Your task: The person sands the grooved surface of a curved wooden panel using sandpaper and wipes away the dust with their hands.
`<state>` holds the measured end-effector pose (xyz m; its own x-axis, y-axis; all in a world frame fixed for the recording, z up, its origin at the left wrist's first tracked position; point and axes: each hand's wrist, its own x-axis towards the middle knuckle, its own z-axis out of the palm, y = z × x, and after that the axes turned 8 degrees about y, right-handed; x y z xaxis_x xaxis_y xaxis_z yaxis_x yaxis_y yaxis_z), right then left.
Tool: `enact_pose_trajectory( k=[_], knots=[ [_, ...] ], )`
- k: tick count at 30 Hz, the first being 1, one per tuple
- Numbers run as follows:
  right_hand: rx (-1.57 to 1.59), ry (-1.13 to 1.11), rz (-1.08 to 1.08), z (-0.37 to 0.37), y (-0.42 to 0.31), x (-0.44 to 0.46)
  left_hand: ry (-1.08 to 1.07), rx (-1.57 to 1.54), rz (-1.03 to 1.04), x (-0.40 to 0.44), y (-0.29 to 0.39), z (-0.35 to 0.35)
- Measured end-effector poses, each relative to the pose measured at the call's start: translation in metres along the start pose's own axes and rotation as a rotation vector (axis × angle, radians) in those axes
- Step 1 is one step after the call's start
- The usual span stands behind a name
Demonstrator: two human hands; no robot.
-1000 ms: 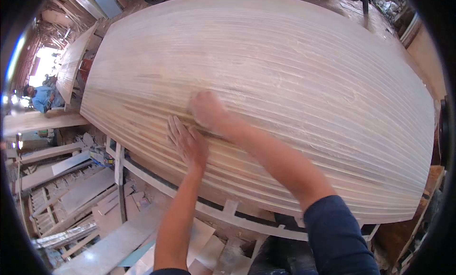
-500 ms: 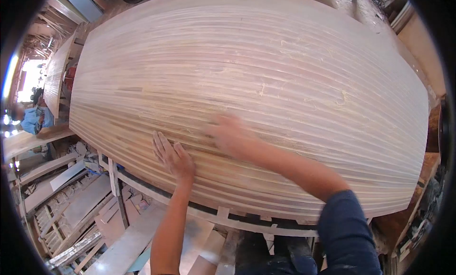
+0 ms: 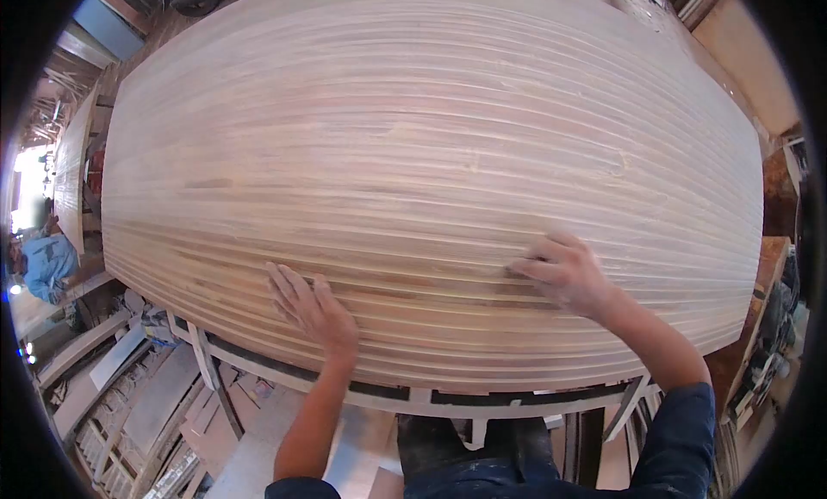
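Note:
A wide wooden panel (image 3: pixel 388 146) made up of long narrow strips with grooves between them spreads out in front of me. Pale dust lies over much of its surface. Flat on the panel's near left part rests my left hand (image 3: pixel 316 314), fingers stretched out and holding nothing. My right hand (image 3: pixel 564 273) is on the near right part, its fingers curled and pressed down towards the strips. What it grips, if anything, is hidden under the fingers; a dark patch shows beside the fingertips.
A wooden frame (image 3: pixel 422 407) runs under the panel's near edge, close to my legs. Boards and offcuts (image 3: pixel 164 396) are piled at the lower left. A person in a blue shirt (image 3: pixel 50 265) is at the far left beside another panel (image 3: pixel 73 176).
My right hand has moved right across the panel, away from my left hand. The left hand stays flat in nearly the same place. My view has shifted slightly.

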<state>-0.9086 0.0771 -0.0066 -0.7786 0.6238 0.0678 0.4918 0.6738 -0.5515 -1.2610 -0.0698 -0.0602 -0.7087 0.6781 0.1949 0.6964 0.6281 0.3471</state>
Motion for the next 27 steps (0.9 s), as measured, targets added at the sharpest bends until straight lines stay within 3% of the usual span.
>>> enact_pose_trajectory(
  k=[3,5,7,9,13,16,18,22,25,27],
  knots=[
    [-0.015,0.080,-0.061,0.052,-0.048,0.083,-0.032,0.008,0.094,0.002,-0.004,-0.004],
    [0.032,0.003,0.005,0.078,-0.086,0.139,-0.026,-0.198,0.230,0.003,-0.005,-0.017],
    [0.065,-0.006,0.007,0.105,-0.122,0.197,-0.117,-0.400,0.094,0.004,-0.003,-0.032],
    [0.091,-0.016,0.001,0.135,-0.156,0.259,-0.076,-0.771,0.068,0.004,-0.020,-0.030],
    [0.063,-0.016,-0.072,0.204,-0.218,0.375,-0.091,-0.887,-0.007,0.038,-0.071,-0.054],
    [-0.110,-0.073,-0.133,0.256,-0.264,0.463,-0.075,-0.738,0.000,0.083,-0.137,-0.070],
    [-0.089,0.079,-0.178,0.301,-0.294,0.514,0.044,-0.608,-0.050,0.121,-0.177,-0.074],
    [-0.015,0.012,-0.175,0.335,-0.358,0.604,0.089,-0.389,-0.016,0.180,-0.248,-0.074],
    [-0.027,0.074,-0.179,0.331,-0.364,0.603,0.113,-0.230,0.019,0.231,-0.287,-0.078],
    [-0.040,-0.087,-0.190,0.318,-0.332,0.560,0.097,-0.007,0.060,0.255,-0.305,-0.074]
  ],
)
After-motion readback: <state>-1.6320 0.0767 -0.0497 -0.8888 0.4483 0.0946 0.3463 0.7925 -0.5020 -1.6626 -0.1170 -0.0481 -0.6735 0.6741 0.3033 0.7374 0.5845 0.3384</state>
